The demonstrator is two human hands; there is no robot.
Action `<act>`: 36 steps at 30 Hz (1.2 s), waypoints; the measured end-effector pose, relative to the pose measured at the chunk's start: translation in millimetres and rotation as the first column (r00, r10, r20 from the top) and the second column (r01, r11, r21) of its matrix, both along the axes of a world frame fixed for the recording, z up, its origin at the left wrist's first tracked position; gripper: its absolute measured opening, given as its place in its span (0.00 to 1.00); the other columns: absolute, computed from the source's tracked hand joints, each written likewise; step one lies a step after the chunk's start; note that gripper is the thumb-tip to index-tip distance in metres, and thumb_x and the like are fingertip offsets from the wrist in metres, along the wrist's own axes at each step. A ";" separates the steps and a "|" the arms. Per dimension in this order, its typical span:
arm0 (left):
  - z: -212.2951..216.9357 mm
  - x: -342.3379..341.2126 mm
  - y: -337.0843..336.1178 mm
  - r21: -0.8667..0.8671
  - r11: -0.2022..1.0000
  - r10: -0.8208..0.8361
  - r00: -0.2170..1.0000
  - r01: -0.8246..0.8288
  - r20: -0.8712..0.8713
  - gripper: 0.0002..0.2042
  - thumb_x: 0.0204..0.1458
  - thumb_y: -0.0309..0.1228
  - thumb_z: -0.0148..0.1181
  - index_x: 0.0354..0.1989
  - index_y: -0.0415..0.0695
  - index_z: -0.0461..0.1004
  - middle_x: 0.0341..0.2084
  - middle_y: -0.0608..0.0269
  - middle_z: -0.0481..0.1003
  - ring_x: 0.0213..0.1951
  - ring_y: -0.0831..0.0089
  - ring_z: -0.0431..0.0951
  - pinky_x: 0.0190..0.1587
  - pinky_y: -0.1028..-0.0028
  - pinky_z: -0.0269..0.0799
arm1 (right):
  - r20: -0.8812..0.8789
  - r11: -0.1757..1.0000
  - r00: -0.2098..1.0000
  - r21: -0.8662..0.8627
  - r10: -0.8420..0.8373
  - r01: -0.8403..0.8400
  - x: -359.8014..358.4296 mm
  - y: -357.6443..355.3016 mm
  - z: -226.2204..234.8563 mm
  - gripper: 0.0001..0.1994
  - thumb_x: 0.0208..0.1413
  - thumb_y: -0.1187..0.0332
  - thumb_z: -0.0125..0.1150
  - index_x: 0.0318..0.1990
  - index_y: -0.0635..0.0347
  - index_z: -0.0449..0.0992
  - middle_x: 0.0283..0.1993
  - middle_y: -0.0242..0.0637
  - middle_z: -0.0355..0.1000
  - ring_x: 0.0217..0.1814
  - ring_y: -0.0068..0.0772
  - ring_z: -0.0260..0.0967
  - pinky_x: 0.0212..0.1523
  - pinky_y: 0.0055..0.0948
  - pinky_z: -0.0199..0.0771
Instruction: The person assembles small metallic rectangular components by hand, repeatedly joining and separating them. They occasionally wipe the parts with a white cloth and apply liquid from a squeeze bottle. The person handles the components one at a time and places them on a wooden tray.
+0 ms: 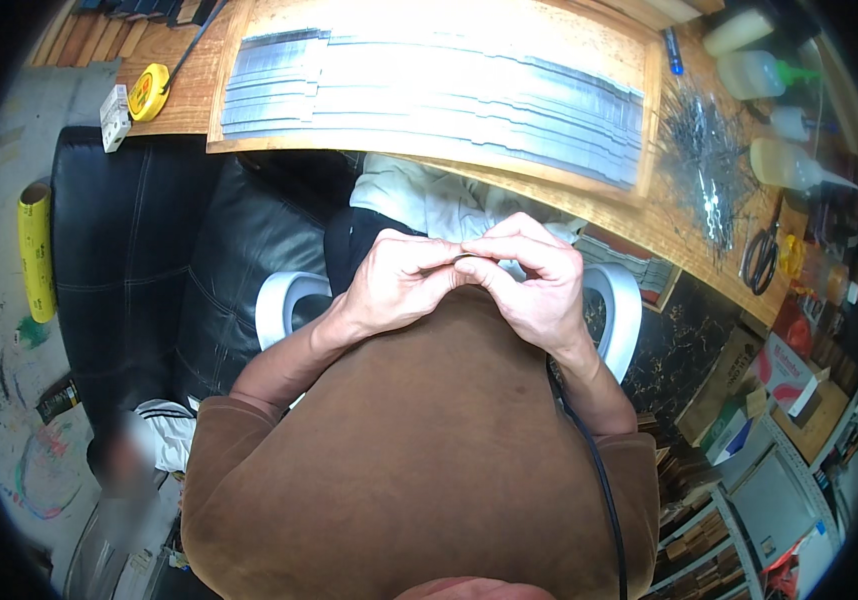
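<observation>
My left hand [399, 277] and my right hand [534, 270] meet in front of my chest, thumbs and forefingers pinched together. Between the fingertips is a small thin piece [463, 254], mostly hidden; its kind cannot be made out. Beyond my hands, a shallow wooden tray [429, 158] rests on the wooden table [604, 210]. Rows of thin grey strips [429, 90] lie in the tray, washed out by bright light toward its far side.
On the table's right lie a heap of thin metal wires [704, 165], black scissors [764, 250] and squeeze bottles [789, 165]. A yellow tape measure [150, 92] sits at the left. A black leather sofa [139, 240] stands left of me; another person [129, 460] is at the lower left.
</observation>
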State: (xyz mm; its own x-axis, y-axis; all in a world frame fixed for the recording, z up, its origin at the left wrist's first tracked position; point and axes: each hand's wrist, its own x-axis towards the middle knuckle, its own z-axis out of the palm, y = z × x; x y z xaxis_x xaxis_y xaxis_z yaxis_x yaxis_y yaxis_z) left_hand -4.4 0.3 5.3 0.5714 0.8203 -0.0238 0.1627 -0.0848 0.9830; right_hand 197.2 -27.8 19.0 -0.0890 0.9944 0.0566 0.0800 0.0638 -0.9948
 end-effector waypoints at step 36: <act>11.5 12.5 -10.2 0.119 0.972 0.196 0.979 -0.201 0.047 0.06 0.58 0.18 0.67 0.43 0.33 0.84 0.23 0.52 0.81 0.22 0.73 0.80 0.28 0.77 0.74 | -0.127 0.981 0.977 -0.063 0.173 -0.182 12.3 22.2 11.1 0.10 0.52 0.79 0.74 0.42 0.62 0.89 0.33 0.33 0.77 0.35 0.21 0.72 0.35 0.22 0.70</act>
State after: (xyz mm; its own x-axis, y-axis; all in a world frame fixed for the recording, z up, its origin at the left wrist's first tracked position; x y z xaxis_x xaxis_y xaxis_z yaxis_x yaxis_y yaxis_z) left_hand 8.1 -9.9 16.8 0.3954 0.9129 0.1013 0.1540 -0.1746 0.9725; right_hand 209.5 -5.6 30.1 -0.2612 0.9653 0.0042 -0.0468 -0.0083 -0.9989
